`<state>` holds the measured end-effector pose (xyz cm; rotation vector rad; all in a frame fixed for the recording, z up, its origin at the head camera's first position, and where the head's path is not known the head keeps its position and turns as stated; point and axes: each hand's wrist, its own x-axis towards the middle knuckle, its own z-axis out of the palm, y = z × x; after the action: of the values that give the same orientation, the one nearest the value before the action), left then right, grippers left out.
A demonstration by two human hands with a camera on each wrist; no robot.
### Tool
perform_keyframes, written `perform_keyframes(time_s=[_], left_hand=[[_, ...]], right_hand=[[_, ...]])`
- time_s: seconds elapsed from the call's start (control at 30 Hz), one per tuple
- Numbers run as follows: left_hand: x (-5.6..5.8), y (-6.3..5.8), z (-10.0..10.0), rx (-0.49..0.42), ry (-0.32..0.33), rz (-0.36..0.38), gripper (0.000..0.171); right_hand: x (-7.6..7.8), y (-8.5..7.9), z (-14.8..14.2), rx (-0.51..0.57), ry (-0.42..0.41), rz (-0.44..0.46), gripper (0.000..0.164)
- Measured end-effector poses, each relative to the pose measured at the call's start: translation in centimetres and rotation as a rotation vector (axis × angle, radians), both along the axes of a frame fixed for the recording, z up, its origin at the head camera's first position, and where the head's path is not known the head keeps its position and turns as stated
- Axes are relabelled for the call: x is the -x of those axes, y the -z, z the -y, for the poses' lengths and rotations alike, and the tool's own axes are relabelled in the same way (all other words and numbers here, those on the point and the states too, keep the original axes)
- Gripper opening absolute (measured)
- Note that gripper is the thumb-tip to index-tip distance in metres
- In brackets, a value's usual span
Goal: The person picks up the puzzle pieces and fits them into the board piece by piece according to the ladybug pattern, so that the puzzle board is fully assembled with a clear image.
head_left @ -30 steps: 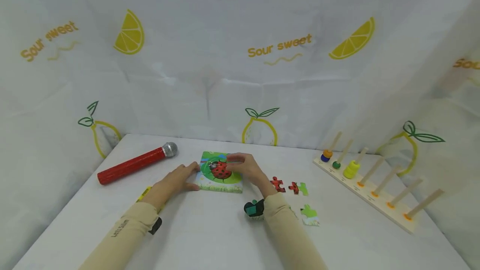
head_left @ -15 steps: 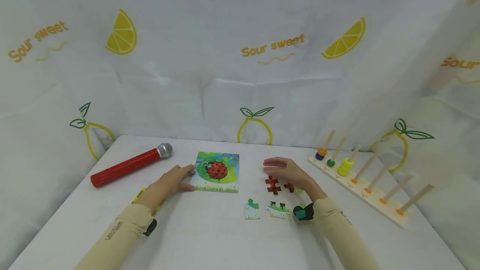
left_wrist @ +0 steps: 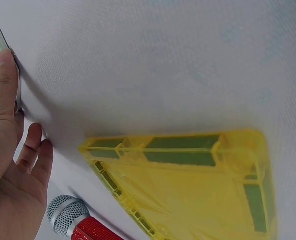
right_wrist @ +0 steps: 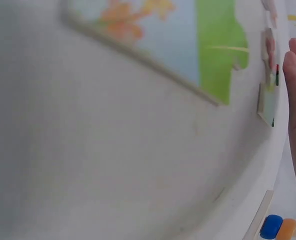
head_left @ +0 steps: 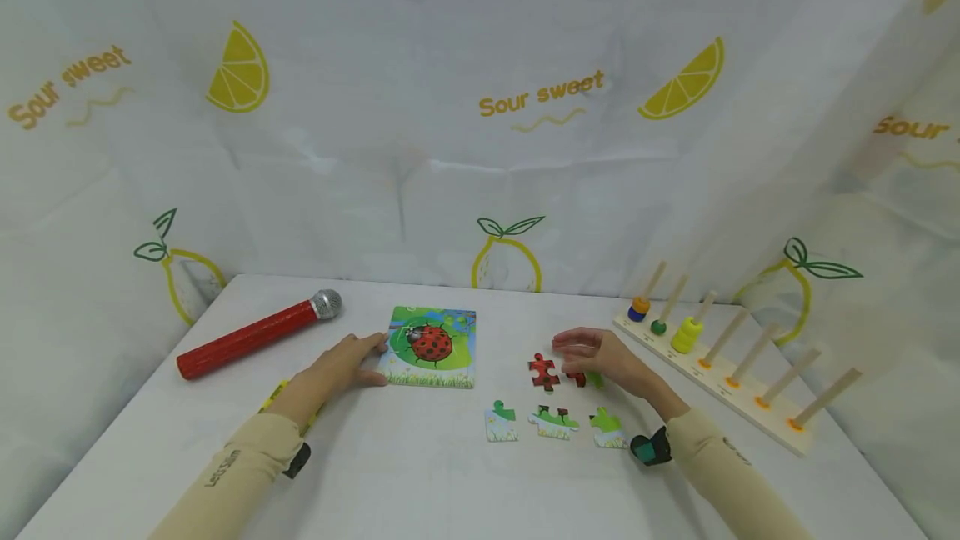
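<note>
My left hand (head_left: pixel 341 369) rests at the left edge of a square ladybug puzzle board (head_left: pixel 442 376), its fingers and thumb along that edge. In the left wrist view the thumb of the left hand (left_wrist: pixel 10 145) lies straight against the board's side. Above the loose puzzle pieces to the right, my right hand (head_left: pixel 603 357) hovers with loosely bent fingers and nothing between them. A red piece (head_left: pixel 543 373) lies beside its fingertips, and another red-and-green piece (head_left: pixel 576 378) is partly hidden under the hand. Nearer me lie a flower piece (head_left: pixel 501 423), a grass piece (head_left: pixel 553 423) and a green piece (head_left: pixel 607 428).
A red microphone (head_left: pixel 251 338) lies at the left. Beneath the left forearm shows a yellow see-through plastic frame (left_wrist: pixel 187 185). On the right stands a wooden peg board (head_left: pixel 738 386) with coloured beads on some pegs. A white lemon-print cloth (head_left: pixel 420 207) hangs behind the table.
My right hand has moved from over the board to the right, above the loose pieces, uncovering the ladybug picture and the near pieces. The left hand has stayed at the board's edge.
</note>
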<state>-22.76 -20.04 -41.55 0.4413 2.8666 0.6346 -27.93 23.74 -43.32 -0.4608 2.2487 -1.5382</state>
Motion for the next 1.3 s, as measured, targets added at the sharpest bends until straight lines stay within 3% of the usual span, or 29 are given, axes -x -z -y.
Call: perform_keyframes(time_s=[0.13, 0.37, 0.47, 0.67, 0.9, 1.3], left_hand=[[0.2, 0.4, 0.1, -0.009, 0.006, -0.012, 0.064], [0.3, 0.7, 0.3, -0.014, 0.001, -0.020, 0.063], [0.4, 0.8, 0.3, -0.011, -0.003, -0.024, 0.063], [0.3, 0.9, 0.1, -0.006, -0.006, -0.010, 0.063], [0.2, 0.6, 0.0, -0.004, -0.004, -0.019, 0.060], [0.3, 0.4, 0.1, 0.010, -0.002, -0.021, 0.060]], right_hand=[[-0.3, 0.0, 0.2, -0.018, -0.042, -0.043, 0.050], [-0.6, -0.1, 1.3, -0.183, -0.130, -0.287, 0.046], [-0.6, -0.1, 1.5, -0.195, -0.136, -0.321, 0.042], [-1.0, -0.2, 1.5, -0.198, -0.140, -0.309, 0.040], [-1.1, -1.2, 1.5, -0.170, -0.139, -0.174, 0.038], [-1.1, -1.0, 1.1, -0.119, -0.105, -0.050, 0.043]])
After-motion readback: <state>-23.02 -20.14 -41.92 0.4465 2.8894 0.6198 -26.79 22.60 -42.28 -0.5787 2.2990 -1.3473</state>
